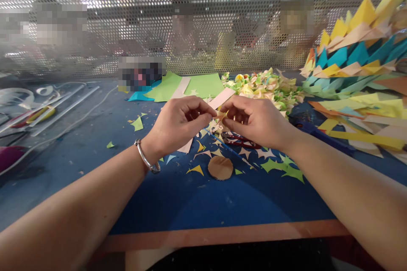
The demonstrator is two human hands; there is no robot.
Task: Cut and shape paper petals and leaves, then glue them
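Note:
Above the table's middle, my left hand [184, 123] and my right hand [259, 122] almost meet, fingertips pinched on a small peach piece of paper [219, 116]. Fingers partly cover the piece, so its full shape is hidden. Beneath them lie a thin blue stick [231, 150], a dark red tool [244, 141] partly hidden by paper, and many paper scraps [201, 146]. Nearer to me is a round brown disc [220, 167]. Just beyond my hands are a pale pink paper strip [222, 98] and a light green sheet [200, 83].
Small curled paper pieces are heaped [267, 91] at the back right. Spiky folded paper [356, 57] and paper strips [372, 133] fill the right. A dark blue object [327, 137] lies by my right forearm. Clear sticks [65, 112] and a white cord [71, 129] lie left. A perforated screen [203, 46] stands behind.

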